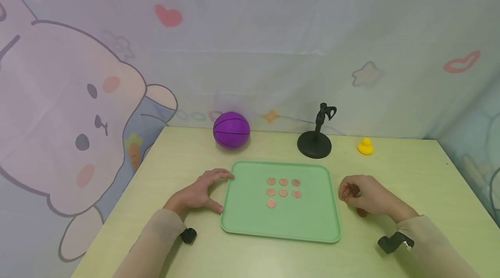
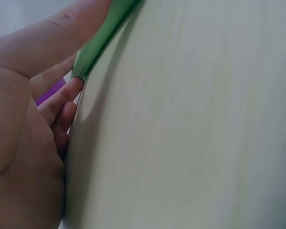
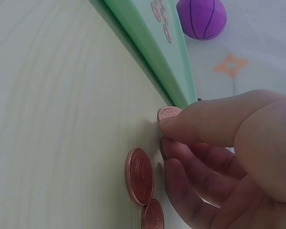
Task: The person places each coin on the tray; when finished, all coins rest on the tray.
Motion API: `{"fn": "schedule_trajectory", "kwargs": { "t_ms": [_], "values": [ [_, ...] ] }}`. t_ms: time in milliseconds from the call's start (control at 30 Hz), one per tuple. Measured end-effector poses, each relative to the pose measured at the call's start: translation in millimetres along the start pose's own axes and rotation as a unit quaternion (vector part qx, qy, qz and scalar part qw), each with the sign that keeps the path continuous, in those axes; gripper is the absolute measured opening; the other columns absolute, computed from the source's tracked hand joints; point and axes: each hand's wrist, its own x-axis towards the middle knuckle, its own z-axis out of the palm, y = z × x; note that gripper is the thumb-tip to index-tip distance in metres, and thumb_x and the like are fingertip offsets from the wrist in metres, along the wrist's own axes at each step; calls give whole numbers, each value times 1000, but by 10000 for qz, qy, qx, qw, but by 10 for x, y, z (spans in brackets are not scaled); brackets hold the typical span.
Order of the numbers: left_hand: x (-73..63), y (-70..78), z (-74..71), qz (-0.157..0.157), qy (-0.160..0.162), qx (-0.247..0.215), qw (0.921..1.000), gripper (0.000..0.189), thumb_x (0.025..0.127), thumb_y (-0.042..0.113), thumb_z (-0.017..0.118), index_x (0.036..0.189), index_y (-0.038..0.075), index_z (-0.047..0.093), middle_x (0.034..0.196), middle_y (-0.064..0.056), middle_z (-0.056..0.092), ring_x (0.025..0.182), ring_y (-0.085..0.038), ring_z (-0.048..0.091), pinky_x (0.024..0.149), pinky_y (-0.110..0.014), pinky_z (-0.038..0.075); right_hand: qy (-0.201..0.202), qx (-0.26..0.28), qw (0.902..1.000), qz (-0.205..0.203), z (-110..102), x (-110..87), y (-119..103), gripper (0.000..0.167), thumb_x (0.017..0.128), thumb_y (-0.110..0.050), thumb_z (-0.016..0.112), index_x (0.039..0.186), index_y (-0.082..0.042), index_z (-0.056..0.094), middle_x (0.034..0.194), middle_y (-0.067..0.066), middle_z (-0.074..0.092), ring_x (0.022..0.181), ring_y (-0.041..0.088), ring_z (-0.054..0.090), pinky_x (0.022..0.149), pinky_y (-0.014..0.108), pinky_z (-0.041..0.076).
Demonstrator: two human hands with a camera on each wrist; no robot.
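A light green tray lies on the table, with several copper coins in short rows on it. My left hand is at the tray's left edge, thumb and forefinger spread apart and touching the rim. To the right of the tray, my right hand pinches a copper coin between thumb and forefinger, just above the table. Below those fingers in the right wrist view are two more coins, a nearer one and another partly cut off by the frame.
Along the back of the table stand a purple ball marked like a basketball, a black stand with a round base, and a small yellow rubber duck. A printed cloth hangs behind the table.
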Motion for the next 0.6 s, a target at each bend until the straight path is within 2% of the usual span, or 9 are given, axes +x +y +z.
{"fn": "schedule_trajectory", "kwargs": {
  "t_ms": [200,367,600],
  "values": [
    [0,3,0,-1,-6,2,10000,97,68,34,99,152,25,54,166,-9,34,153,-40,24,121,-71,16,20,-97,9999,121,10,-2,-13,14,92,-6,79,101,-15,74,88,-6,67,79,7,62,72,24,55],
    [3,6,1,-3,-14,18,10000,97,67,34,99,152,24,54,166,-9,34,153,-39,24,122,-70,16,76,-230,9997,18,11,-9,-30,14,92,-9,80,106,-11,80,91,-8,69,78,5,61,72,24,55],
    [7,0,-3,65,-5,25,10000,97,67,35,99,153,23,53,165,-10,35,152,-40,25,121,-69,16,-100,-96,9997,191,-17,-11,-23,17,95,-9,77,112,-8,80,87,-2,66,63,6,60,68,24,53]
  ]
}}
